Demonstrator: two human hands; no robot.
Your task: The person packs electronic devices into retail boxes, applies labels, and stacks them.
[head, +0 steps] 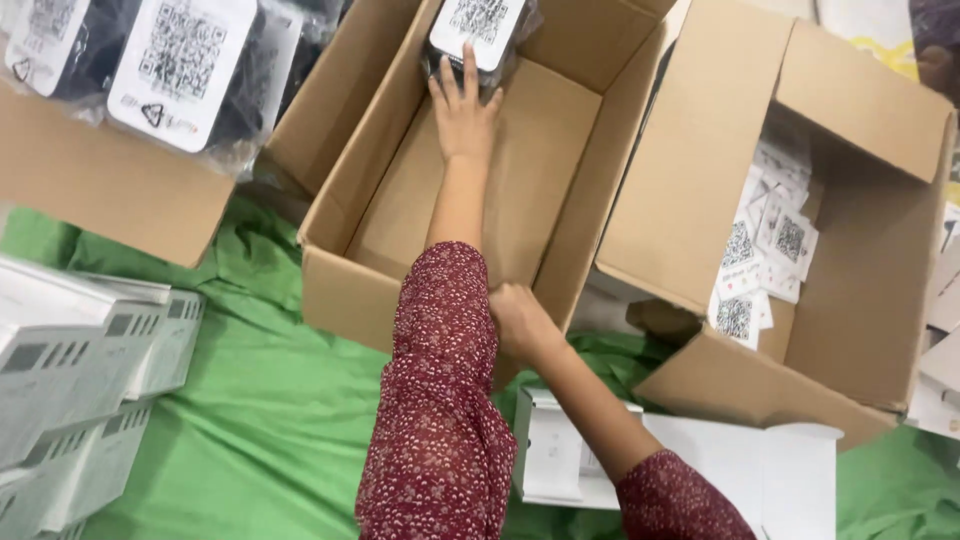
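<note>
An open brown cardboard box stands on a green cloth in the middle. At its far end lies a black plastic-wrapped pack with a white square-patterned label. My left hand, at the end of a dark red patterned sleeve, reaches deep into the box. It lies flat against the pack with the fingers spread. My right hand is closed over the near wall of the same box at its right corner. Apart from the pack, the box floor is bare.
A second open cardboard box at the right holds several white label cards. A third box at the top left carries bagged black packs. Grey-white cartons are stacked at the left. An open white carton lies under my right forearm.
</note>
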